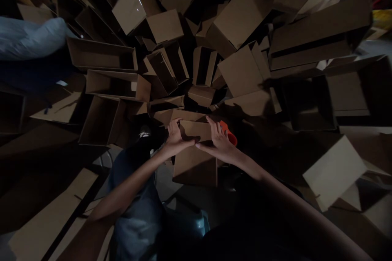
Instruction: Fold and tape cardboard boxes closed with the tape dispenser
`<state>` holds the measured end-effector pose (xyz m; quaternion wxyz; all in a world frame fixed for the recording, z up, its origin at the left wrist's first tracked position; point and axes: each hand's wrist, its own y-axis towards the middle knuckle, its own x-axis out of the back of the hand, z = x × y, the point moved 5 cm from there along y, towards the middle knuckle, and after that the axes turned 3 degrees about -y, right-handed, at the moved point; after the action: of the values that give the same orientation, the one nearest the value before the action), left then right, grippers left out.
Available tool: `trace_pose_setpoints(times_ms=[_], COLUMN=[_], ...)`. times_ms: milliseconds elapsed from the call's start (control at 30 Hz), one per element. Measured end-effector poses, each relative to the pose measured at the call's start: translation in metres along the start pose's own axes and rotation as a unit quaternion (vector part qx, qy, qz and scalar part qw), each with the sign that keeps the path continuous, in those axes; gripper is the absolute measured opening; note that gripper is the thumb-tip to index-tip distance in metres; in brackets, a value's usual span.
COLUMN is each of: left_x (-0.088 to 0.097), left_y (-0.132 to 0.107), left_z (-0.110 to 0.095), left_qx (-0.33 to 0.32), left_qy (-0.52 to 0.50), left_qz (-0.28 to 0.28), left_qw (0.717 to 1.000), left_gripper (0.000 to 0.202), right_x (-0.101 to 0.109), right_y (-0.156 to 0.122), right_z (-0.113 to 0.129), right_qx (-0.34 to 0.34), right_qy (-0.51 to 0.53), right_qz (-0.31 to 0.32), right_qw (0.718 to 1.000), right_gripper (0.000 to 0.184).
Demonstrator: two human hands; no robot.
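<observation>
A closed brown cardboard box lies in front of me, between my two hands. My left hand grips its left side, with the fingers along the far left edge and the thumb stretched across the top. On the other side, my right hand holds the box, its fingers pointing away and its thumb reaching inward. Both thumb tips nearly meet over the middle of the top. Just beyond the right fingers is a bright orange object with a round rim, partly hidden by that hand; its kind is unclear.
Many cardboard boxes, some open and some closed, are heaped ahead and to both sides. A pale cardboard piece lies at right. A blue plastic stool is below. A light-blue sleeve of another person shows at left.
</observation>
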<state>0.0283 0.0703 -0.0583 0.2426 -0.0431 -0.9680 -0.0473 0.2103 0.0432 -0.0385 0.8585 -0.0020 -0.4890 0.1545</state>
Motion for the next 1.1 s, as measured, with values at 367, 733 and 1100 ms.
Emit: trace_pose_setpoints(times_ms=[367, 733, 1100], left_x=[0.002, 0.020, 0.019], left_y=[0.002, -0.003, -0.019], left_z=[0.000, -0.015, -0.028], left_qx=[-0.009, -0.109, -0.159], left_qy=[0.011, 0.057, 0.123], left_qz=[0.043, 0.164, 0.216], left_qw=[0.999, 0.979, 0.955], left_gripper=[0.087, 0.135, 0.137], right_x=[0.006, 0.008, 0.007], right_y=[-0.002, 0.000, 0.006], right_z=[0.004, 0.002, -0.001], right_qx=[0.051, 0.024, 0.024], right_qy=[0.016, 0.015, 0.016], right_qz=[-0.007, 0.025, 0.000], right_qw=[0.999, 0.999, 1.000], right_gripper=[0.110, 0.104, 0.106])
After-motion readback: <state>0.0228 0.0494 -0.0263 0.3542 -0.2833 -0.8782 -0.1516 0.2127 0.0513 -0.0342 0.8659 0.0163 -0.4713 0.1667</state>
